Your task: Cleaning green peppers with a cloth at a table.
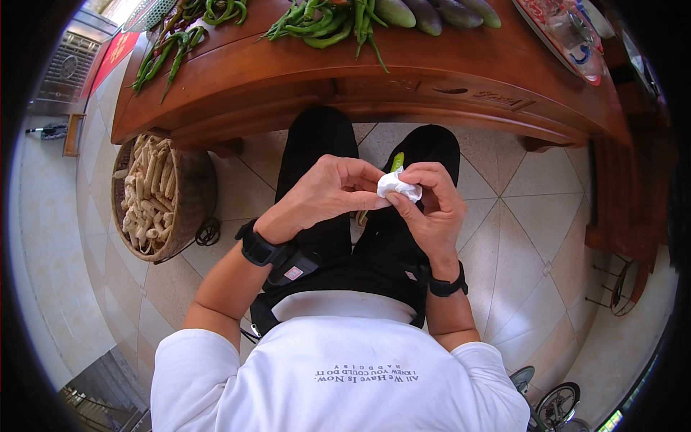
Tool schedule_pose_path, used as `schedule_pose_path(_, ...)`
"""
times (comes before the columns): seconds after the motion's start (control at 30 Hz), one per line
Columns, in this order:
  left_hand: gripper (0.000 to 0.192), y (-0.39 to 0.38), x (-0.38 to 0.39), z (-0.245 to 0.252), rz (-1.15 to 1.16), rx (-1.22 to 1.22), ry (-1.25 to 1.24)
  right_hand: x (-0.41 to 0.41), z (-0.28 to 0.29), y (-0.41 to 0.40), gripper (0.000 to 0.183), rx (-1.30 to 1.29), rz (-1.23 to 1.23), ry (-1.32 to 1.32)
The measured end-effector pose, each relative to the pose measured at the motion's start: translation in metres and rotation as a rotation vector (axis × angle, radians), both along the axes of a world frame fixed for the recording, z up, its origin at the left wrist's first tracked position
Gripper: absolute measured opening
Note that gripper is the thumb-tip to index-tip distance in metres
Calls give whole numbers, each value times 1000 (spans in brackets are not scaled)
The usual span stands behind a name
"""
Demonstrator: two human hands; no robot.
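Note:
Above my lap, my left hand (pixel 345 186) pinches the left edge of a crumpled white tissue (pixel 397 186) between thumb and fingers. From the other side, my right hand (pixel 434 202) grips the same tissue with thumb and bent fingers. A green chili pepper (pixel 398 161) pokes out above the tissue; the wrap and my fingers hide its lower part. In front of me, more long green peppers (pixel 318 24) lie in a pile on the brown wooden table (pixel 259 67). Several purple eggplants (pixel 426 16) lie to the right of that pile.
At the table's left end are further green peppers (pixel 175 54) and a perforated basket (pixel 148 15). A red-rimmed tray (pixel 586 75) with glassware stands at the right. Left of my legs, a woven basket (pixel 186 216) holds corn cobs. A wheel (pixel 559 402) shows at lower right.

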State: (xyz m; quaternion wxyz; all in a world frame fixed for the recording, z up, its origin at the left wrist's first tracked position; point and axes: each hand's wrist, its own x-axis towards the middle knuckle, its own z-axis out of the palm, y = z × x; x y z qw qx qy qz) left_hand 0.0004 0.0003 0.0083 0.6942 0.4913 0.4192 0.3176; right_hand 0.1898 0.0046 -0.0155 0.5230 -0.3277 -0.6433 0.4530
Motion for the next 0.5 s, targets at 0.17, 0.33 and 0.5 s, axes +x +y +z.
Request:
schedule_pose_path(0.17,33,-2,1,-3,23,-92,-43,3,-5,3,23,-64,-126,14)
schedule_pose_path(0.33,33,-2,-2,0,3,-86,-37,6,-4,4,23,-128,-167,-6)
schedule_pose_path(0.5,34,-3,2,-5,74,-39,-74,-3,-1,-3,24,-51,24,13)
